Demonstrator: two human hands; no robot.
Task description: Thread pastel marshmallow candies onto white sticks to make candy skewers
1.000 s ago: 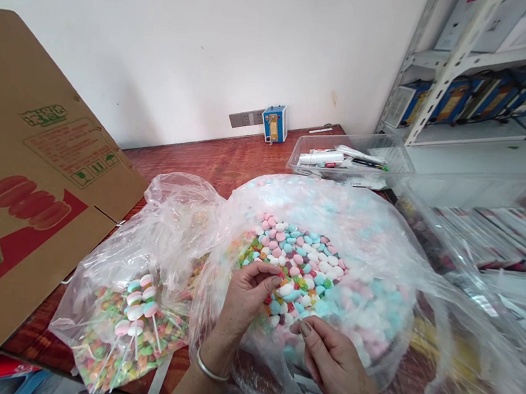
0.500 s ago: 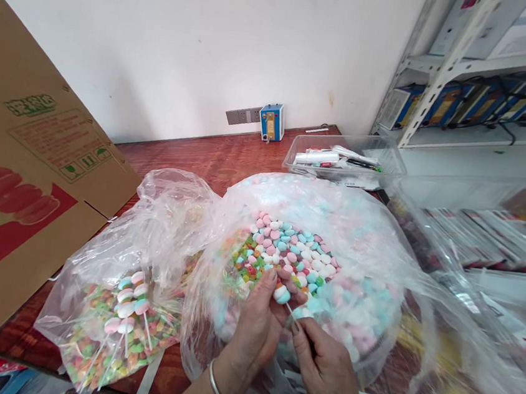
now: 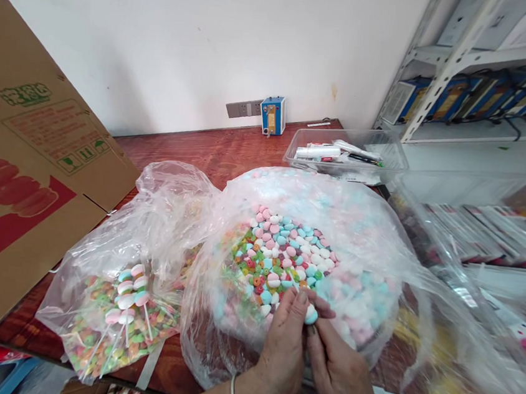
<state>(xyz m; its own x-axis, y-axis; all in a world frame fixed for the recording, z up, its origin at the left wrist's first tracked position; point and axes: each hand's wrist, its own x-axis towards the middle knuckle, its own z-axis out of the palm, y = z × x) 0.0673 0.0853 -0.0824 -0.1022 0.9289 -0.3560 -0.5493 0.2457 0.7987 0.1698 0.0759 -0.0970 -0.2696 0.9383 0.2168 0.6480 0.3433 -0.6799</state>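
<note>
A large clear plastic bag (image 3: 362, 232) in front of me holds a heap of pink, blue and white candies (image 3: 293, 244) mixed with small coloured rings. My left hand (image 3: 283, 343), with a bangle at the wrist, is closed and pinches a blue-and-white candy (image 3: 310, 315) at the bag's near edge. My right hand (image 3: 342, 381) is closed just beside it, its fingertips pressed to the same spot; a stick it held earlier is hidden now. A smaller clear bag (image 3: 143, 260) on the left holds coloured rings and several finished candy sticks (image 3: 128, 295).
A big cardboard box flap (image 3: 24, 184) leans in at the left. A clear plastic tray (image 3: 347, 156) with tubes and pens sits at the back of the wooden table (image 3: 211, 154). A metal shelf (image 3: 446, 59) stands at the right. More clear bags (image 3: 488, 246) lie right.
Both hands drew back toward me, from over the candy heap to the bag's near edge. The left hand picked up a blue-and-white candy and brought it against the right hand's fingertips.
</note>
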